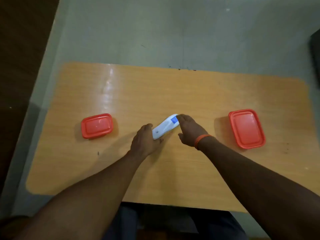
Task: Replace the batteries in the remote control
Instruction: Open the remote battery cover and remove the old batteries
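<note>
Remote control point(165, 126): white, lying slantwise at mid desk point(155, 87), between two lidded red boxes.
Left hand point(145, 142): grip curled on the remote's near end.
Right hand point(190, 129): fingers on the far end; grip seemingly loose, contact blurred.
Small box point(97, 125): left.
Large box point(246, 128): right.

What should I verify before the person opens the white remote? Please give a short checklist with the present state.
1. Remote lies on the table, back side up: ok.
2. Left hand touches its near end: ok.
3. Right hand touches its far end: ok.
4. Battery cover already off: cannot tell.
5. Small red box and large red box lids shut, so no batteries are visible: not ok.
6. Table space around the remote is free: ok.
</note>
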